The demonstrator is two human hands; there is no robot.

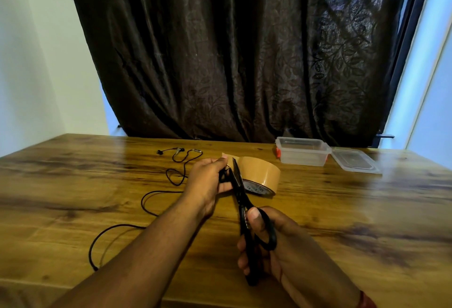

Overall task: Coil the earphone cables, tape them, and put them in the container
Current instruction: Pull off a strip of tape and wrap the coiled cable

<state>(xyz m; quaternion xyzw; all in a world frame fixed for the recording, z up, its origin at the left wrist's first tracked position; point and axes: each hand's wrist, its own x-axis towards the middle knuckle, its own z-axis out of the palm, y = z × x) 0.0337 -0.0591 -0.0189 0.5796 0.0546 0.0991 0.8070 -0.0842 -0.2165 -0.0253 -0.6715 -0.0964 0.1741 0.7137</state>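
A roll of brown tape [263,172] lies on the wooden table [73,185]. My left hand [208,180] pinches the pulled-out free end of the tape [228,156] and seems to hold something dark against it. My right hand [271,246] grips black scissors [241,195], whose blades point up at the tape strip between the roll and my left fingers. A black earphone cable [146,200] trails uncoiled over the table to the left, with its earbuds [179,151] at the far end. The clear plastic container [303,151] stands open at the back right.
The container's lid [354,161] lies flat just right of it. A dark curtain [244,51] hangs behind the table's far edge. Bare wood stretches across the left and right sides of the table.
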